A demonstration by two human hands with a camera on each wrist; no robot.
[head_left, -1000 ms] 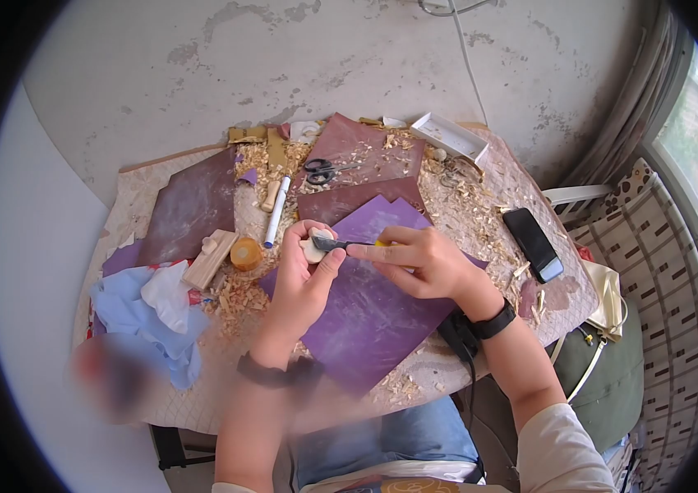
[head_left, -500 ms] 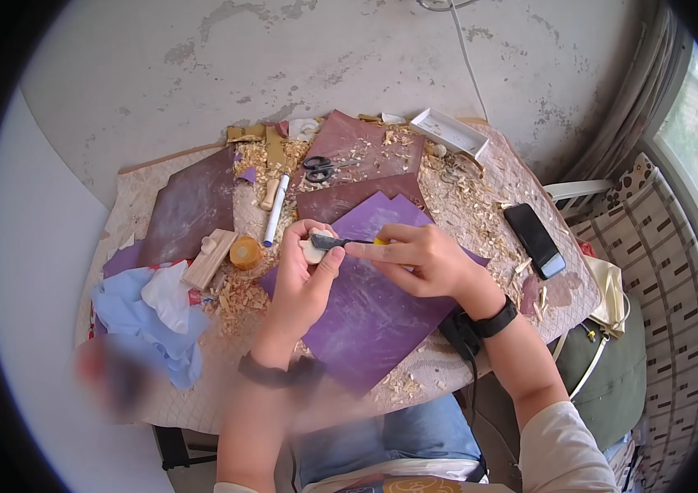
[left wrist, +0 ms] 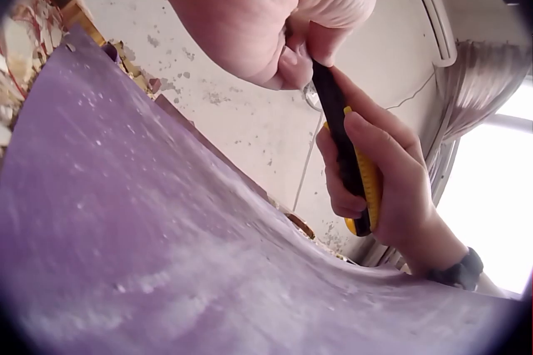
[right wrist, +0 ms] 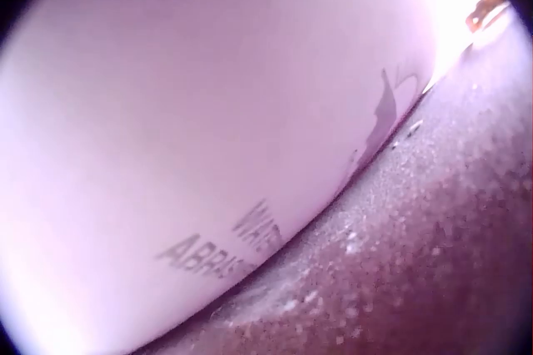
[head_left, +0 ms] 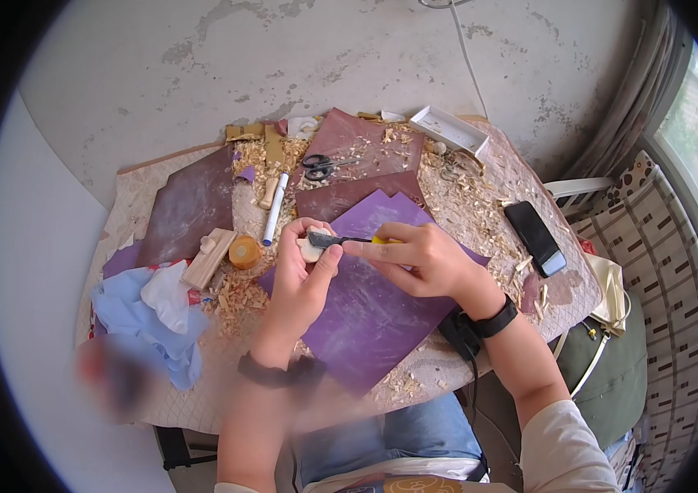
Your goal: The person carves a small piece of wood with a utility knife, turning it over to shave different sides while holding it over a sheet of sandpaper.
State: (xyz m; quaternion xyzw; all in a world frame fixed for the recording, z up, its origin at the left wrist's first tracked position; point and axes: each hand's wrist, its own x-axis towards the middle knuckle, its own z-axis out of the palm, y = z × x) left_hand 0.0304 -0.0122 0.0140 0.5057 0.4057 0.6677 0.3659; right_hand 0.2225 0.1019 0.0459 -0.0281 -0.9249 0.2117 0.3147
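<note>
Head view: above the purple sheet's point(head_left: 382, 320) far-left edge, the left hand point(head_left: 298, 275) curls its fingers round a pale piece point(head_left: 311, 250); the right hand point(head_left: 414, 261) closes its fingers about a knife point(left wrist: 343, 143), blade over that piece, contact unclear. Scissors point(head_left: 317, 168) lie beyond the sheet, a phone point(head_left: 534, 237) to its right.

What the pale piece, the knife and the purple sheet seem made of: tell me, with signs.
Pale piece: probably wood, matte, its colour close to the nearby shavings.
Knife handle: likely plastic, black with a ribbed-looking yellow strip; blade probably metal, dark grey and thin.
Purple sheet: perhaps abrasive paper, dull and thin, with pale dusty streaks.
</note>
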